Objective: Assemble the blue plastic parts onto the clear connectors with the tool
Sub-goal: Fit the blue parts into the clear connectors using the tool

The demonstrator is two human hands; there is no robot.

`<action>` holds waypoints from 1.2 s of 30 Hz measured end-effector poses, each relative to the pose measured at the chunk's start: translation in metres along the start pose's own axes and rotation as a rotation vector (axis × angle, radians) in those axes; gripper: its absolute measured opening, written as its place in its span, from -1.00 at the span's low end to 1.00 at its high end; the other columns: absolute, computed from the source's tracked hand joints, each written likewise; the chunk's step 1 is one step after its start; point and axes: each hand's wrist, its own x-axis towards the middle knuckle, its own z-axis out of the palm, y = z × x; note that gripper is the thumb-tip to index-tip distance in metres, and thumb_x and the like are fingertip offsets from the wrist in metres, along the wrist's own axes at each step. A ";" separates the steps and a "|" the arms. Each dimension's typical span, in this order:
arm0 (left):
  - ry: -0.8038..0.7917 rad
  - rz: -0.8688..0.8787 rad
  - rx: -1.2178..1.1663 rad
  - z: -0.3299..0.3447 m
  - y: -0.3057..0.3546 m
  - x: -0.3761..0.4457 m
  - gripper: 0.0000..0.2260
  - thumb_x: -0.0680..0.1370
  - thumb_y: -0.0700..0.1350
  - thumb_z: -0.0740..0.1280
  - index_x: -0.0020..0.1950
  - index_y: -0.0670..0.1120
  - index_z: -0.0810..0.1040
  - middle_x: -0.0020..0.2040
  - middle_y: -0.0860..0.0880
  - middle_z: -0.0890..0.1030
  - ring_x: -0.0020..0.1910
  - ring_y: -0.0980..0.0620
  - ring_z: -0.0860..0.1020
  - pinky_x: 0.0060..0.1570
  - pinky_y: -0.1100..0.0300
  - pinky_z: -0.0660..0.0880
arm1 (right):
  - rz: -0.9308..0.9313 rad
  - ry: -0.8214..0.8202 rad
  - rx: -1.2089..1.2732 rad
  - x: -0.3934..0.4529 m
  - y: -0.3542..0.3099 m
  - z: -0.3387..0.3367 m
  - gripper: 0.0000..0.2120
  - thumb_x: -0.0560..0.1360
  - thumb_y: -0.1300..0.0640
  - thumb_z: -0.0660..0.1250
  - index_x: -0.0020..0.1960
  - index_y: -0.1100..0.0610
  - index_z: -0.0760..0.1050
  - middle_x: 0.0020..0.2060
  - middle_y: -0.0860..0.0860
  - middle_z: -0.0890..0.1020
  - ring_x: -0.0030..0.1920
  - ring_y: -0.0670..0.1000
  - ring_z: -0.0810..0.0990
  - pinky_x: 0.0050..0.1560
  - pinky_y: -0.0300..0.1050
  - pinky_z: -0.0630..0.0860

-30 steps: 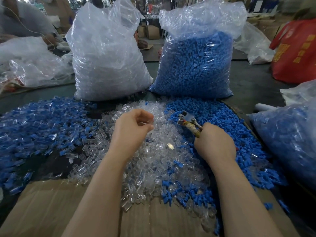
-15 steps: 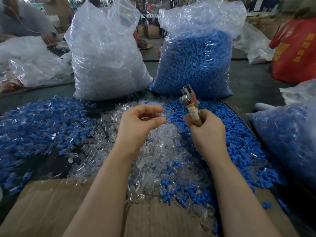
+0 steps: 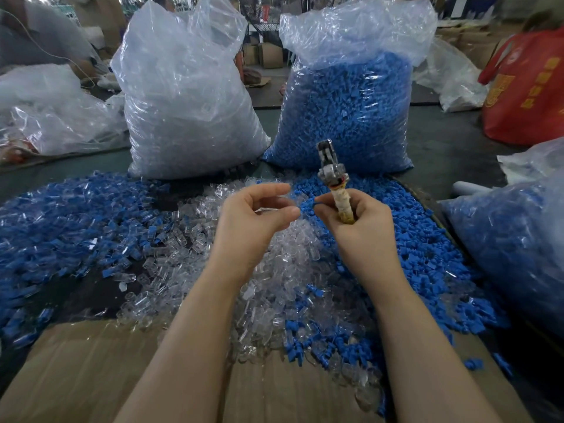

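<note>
My left hand (image 3: 254, 222) hovers over the heap of clear connectors (image 3: 274, 270), with a clear connector (image 3: 291, 199) pinched between thumb and forefinger. My right hand (image 3: 360, 230) grips the tool (image 3: 331, 172) by its tape-wrapped handle, metal head pointing up. The same hand's thumb and fingertip pinch a blue part (image 3: 307, 204) just right of the clear connector. The two pieces are almost touching. Loose blue parts (image 3: 427, 254) lie in a heap to the right.
A pile of mixed blue and clear pieces (image 3: 61, 224) spreads over the left. Behind stand a tall bag of clear connectors (image 3: 183, 102) and a bag of blue parts (image 3: 351, 111). Another plastic bag (image 3: 512, 239) sits at the right, a red bag (image 3: 528, 87) beyond. Cardboard (image 3: 91, 377) lies in front.
My right hand has lifted off the pile and swung the tool from lying sideways to upright. Both hands have risen and come together in the middle.
</note>
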 end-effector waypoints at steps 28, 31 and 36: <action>0.010 0.158 0.231 0.007 0.000 -0.004 -0.74 0.41 -0.34 0.52 0.06 -0.13 0.69 -0.09 0.02 0.72 -0.10 0.15 0.69 -0.01 0.15 0.64 | -0.062 -0.055 -0.205 -0.002 0.003 0.006 -0.76 0.48 0.11 0.44 -0.29 -0.08 0.45 -0.41 -0.27 0.54 -0.40 -0.17 0.46 -0.41 -0.35 0.33; 0.004 0.122 0.171 0.008 0.000 -0.004 -0.72 0.42 -0.34 0.51 0.11 -0.16 0.67 -0.04 -0.01 0.72 -0.05 0.11 0.69 0.04 0.12 0.63 | -0.057 -0.062 -0.176 -0.001 0.003 0.005 -0.80 0.48 0.11 0.43 -0.27 -0.06 0.48 -0.42 -0.24 0.55 -0.40 -0.17 0.47 -0.40 -0.36 0.33; 0.032 0.107 0.100 0.007 0.003 -0.004 -0.84 0.42 -0.30 0.52 -0.07 -0.09 0.70 -0.13 0.00 0.73 -0.12 0.10 0.69 -0.05 0.26 0.61 | -0.048 -0.073 -0.135 -0.001 0.002 0.005 -0.83 0.49 0.08 0.44 -0.24 -0.06 0.51 -0.40 -0.23 0.57 -0.39 -0.17 0.49 -0.40 -0.37 0.35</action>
